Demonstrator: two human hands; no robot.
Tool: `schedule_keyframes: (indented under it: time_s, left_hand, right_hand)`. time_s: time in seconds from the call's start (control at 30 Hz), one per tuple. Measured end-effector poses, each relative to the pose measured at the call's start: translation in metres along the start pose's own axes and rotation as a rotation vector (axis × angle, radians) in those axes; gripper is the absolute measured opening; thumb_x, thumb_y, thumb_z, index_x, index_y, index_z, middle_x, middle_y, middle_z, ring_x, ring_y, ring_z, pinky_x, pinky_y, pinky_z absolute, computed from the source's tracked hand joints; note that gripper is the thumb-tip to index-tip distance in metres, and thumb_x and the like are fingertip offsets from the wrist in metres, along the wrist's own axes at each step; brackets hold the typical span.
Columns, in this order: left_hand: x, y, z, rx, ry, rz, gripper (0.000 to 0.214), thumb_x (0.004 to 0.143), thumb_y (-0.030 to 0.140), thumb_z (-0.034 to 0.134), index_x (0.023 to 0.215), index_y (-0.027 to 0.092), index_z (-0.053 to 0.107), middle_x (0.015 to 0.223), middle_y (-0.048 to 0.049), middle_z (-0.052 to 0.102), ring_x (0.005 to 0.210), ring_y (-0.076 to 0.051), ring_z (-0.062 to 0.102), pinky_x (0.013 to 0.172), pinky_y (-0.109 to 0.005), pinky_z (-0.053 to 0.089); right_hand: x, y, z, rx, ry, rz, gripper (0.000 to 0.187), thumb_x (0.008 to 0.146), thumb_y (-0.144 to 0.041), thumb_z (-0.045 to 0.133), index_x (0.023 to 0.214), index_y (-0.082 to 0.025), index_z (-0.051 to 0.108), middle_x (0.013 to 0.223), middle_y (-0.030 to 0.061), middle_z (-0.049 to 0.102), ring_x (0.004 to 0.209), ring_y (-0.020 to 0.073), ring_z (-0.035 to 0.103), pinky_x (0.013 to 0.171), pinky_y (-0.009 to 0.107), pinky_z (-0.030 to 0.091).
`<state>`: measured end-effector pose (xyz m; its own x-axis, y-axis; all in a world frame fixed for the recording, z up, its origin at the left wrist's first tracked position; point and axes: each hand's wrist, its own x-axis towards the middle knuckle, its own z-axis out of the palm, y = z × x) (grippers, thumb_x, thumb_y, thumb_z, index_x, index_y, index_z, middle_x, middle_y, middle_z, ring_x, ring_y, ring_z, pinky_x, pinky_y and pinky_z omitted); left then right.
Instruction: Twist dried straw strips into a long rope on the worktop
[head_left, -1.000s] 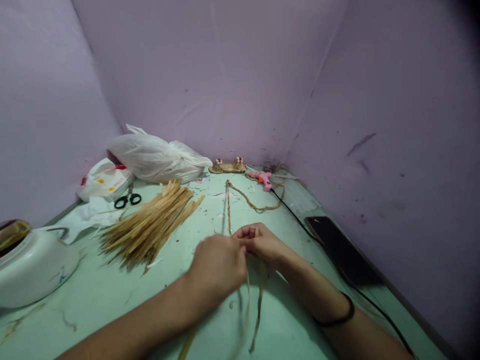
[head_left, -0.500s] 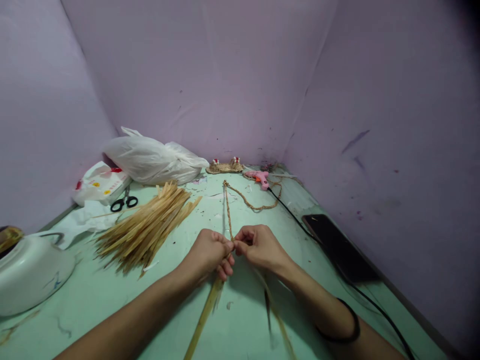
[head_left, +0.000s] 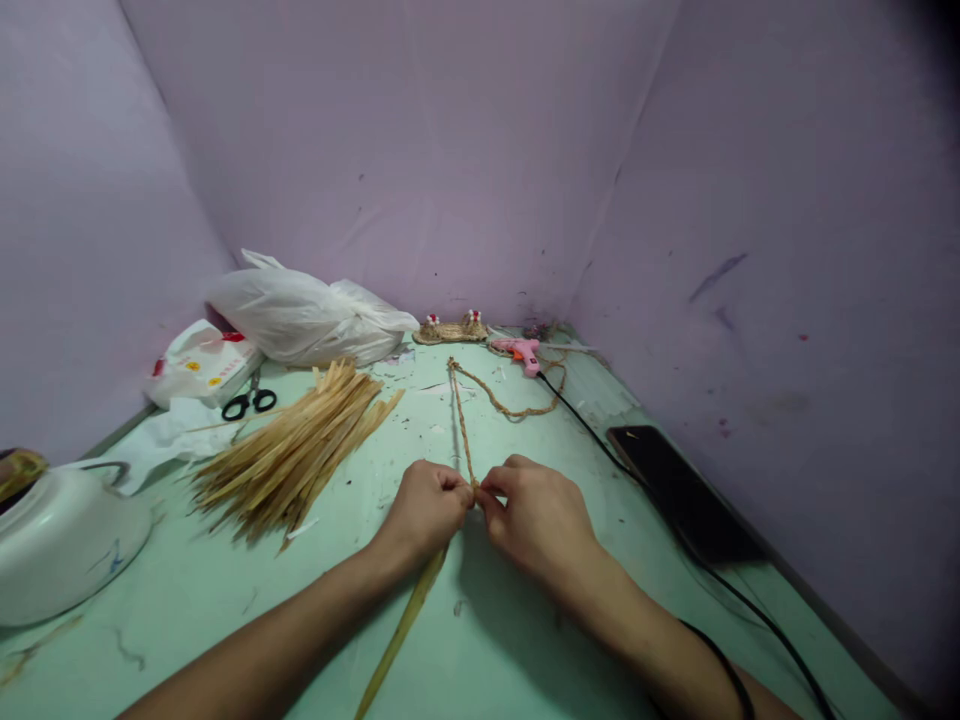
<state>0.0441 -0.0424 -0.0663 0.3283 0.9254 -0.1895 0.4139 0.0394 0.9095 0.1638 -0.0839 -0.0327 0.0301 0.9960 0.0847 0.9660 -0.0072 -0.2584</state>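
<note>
Left hand (head_left: 429, 508): curled in a narrow pinch, with the near end of the twisted cord (head_left: 463, 432) held at the fingertips.
Right hand (head_left: 541, 505): closed to a pinch on the same spot, just beside the left fingertips; a dark band (head_left: 724, 660) is worn on its wrist.
Twisted cord: stretched from the fingertips to a bend at the far middle, from where it is curved away to the right in a loose loop.
Pale strip (head_left: 405, 628): seen running from beneath the left hand toward the near edge; whether it is gripped cannot be told.
Straw bundle (head_left: 300, 455): laid fanned out on the green table (head_left: 517, 660), left of the hands.
Far left: black-handled scissors (head_left: 249, 403) are placed between the straw bundle and a white box (head_left: 217, 372), with a white plastic bag (head_left: 311, 315) set behind.
Near left: a white vessel (head_left: 75, 545) is cut off by the picture's edge.
Far middle: a woven piece (head_left: 450, 334) is topped by two red-and-white ornaments.
Right: a pink glue gun (head_left: 525, 355) is laid at the far side; its black cable (head_left: 592, 437) is led nearer, past a dark phone (head_left: 679, 490).
</note>
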Motion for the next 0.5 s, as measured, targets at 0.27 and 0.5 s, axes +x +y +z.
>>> schedule_keyframes:
  time_s: [0.27,0.5]
  left_hand:
    - [0.002,-0.004,0.001,0.044,0.015,0.028,0.019,0.060,0.020,0.045,0.042,0.015,0.043,0.037,0.0047,0.034,0.038,-0.005,0.028,0.040,-0.021,0.017]
    - [0.005,0.001,-0.002,-0.103,-0.089,-0.121,0.015,0.055,0.017,0.041,0.041,0.016,0.045,0.031,0.0045,0.035,0.031,-0.006,0.029,0.036,-0.021,0.018]
  right_hand:
    - [0.004,0.011,-0.010,0.139,-0.121,0.051,0.022,0.072,-0.032,0.048,0.068,-0.021,0.067,0.062,0.0047,0.065,0.055,0.0139,0.054,0.047,0.024,0.024]
    - [-0.014,-0.009,0.003,-0.077,-0.163,-0.247,0.024,0.068,-0.014,0.044,0.078,-0.014,0.066,0.072,0.0106,0.066,0.059,0.0181,0.057,0.049,0.027,0.028]
